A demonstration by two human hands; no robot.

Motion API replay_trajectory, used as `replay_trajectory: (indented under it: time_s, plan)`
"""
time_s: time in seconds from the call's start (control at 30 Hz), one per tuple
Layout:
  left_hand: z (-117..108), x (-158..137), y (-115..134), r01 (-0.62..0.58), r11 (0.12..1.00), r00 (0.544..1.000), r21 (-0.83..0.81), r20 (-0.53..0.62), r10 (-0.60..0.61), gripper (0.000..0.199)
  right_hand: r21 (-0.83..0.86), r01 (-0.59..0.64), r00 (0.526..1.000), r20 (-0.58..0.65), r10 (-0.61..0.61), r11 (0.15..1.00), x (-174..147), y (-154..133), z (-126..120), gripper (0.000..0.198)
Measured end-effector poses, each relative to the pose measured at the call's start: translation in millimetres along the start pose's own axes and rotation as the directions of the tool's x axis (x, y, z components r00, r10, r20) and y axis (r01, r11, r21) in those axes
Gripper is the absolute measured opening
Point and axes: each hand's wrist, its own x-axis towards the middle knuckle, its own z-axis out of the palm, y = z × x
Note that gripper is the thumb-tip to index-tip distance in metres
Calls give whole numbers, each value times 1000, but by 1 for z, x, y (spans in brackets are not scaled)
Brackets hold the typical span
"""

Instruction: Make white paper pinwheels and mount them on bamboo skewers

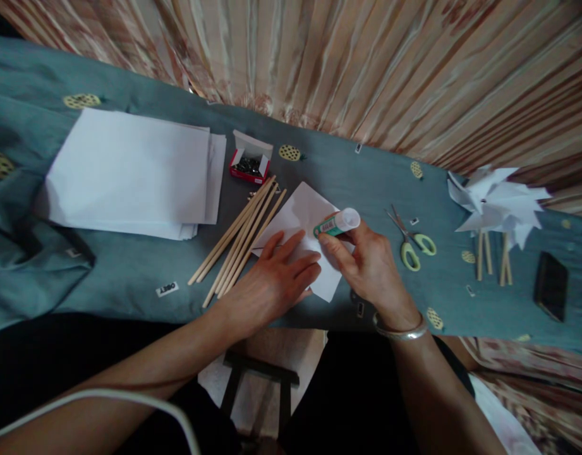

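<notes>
My right hand [373, 265] grips a green-and-white glue stick [335, 224], its lower end at the middle of a white square of paper [306, 205]. Flat across the near left part of that paper lies my left hand [276, 278], fingers stretched out and apart. A corner of the square is hidden under my fingers. Several thin wooden sticks [241, 243] lie in a loose bundle just left of the paper, close to my left hand. To the right of my right hand are open scissors [408, 240] with lime-green handles.
A stack of white paper [129, 170] lies at the left. Behind the sticks stands an opened red box [249, 165] of small dark metal pieces. Paper pinwheels [499, 199] on sticks and a dark phone [551, 285] are at the right. Pleated curtains [319, 57] hang along the cloth's far edge.
</notes>
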Motion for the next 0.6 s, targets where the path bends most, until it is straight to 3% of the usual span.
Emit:
replay_trajectory:
  time_s: [0.6]
  plan:
    - [0, 0, 0, -14, 1000, 1000, 4, 6, 14, 35, -4, 53, 995, 79, -53, 999, 3, -8, -6, 26]
